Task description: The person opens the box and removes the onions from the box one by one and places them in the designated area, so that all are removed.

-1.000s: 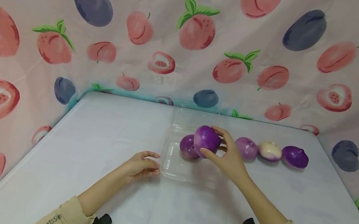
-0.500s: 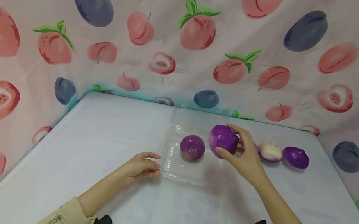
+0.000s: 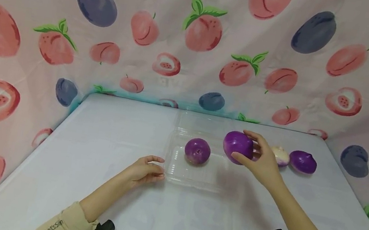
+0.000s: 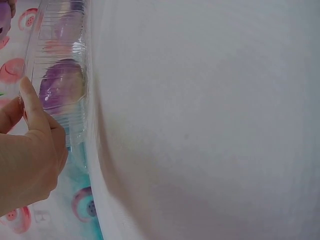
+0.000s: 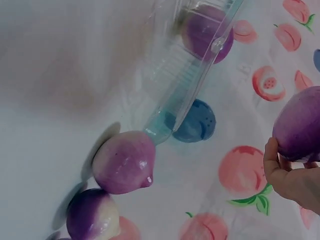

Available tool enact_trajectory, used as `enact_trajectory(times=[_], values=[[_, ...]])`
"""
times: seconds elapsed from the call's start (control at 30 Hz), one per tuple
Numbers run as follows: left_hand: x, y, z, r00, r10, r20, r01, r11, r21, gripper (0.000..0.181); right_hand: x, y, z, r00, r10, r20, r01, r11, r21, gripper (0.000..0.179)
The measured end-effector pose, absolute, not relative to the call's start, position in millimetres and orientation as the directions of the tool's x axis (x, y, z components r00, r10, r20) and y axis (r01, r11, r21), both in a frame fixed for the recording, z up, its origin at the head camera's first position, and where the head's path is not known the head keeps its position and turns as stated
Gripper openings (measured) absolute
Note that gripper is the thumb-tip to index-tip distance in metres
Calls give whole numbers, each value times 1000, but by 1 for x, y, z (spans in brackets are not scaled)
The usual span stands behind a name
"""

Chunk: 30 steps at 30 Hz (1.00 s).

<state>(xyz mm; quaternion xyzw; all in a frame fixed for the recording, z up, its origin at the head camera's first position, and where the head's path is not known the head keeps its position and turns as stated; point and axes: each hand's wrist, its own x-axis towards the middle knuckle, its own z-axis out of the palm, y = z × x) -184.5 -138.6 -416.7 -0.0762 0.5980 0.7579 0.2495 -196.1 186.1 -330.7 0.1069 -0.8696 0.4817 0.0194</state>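
My right hand [image 3: 260, 162] grips a purple onion [image 3: 237, 147], thumb at its front and fingers behind, raised by the right side of a clear plastic clamshell box [image 3: 191, 182]. One purple onion [image 3: 197, 151] sits inside that box. My left hand [image 3: 146, 170] is at the box's left edge; in the left wrist view its thumb and finger pinch the thin rim. A pale purple onion [image 5: 125, 162], mostly hidden behind my right hand in the head view, lies on the table in the right wrist view.
A white-and-purple onion [image 3: 282, 157] and a dark purple onion [image 3: 302, 162] lie in line on the right of the white table [image 3: 112, 127]. The box's lid [image 3: 205, 124] lies open toward the fruit-print cloth backdrop [image 3: 191, 71].
My right hand has carried its onion rightward from over the box, uncovering the onion inside and covering the pale purple one. My left hand stays at the box's edge.
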Motion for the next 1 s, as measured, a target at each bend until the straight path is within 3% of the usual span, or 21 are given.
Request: enact_trajectory(times=[0.5,1.0], values=[[-182,-139,-414,-863,292,-413,-468,-152,871,48,-209,227,-352,-893,-286,347,-449,569,-688,66],[-181,-139,-414,-864,298,-406,-465,-161,870,49,-219,256,-377,-906,-340,250,-418,637,-648,60]])
